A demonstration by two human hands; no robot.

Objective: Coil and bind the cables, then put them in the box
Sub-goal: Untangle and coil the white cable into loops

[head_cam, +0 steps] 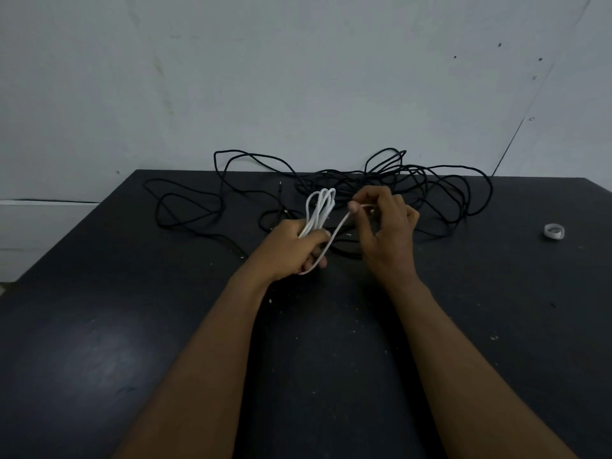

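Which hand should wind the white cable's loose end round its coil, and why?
Probably right: the right hand pinches the loose end; the left hand grips the white coil.

Smooth white cable, matt black cables, and a scuffed, faintly glossy dark table.

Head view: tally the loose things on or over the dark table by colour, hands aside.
White: 2, the thin white cable, held by the left hand and the right hand, and the small white roll.
Black: 1, the tangle of thin black cable; separate cables cannot be counted.
Total: 3.
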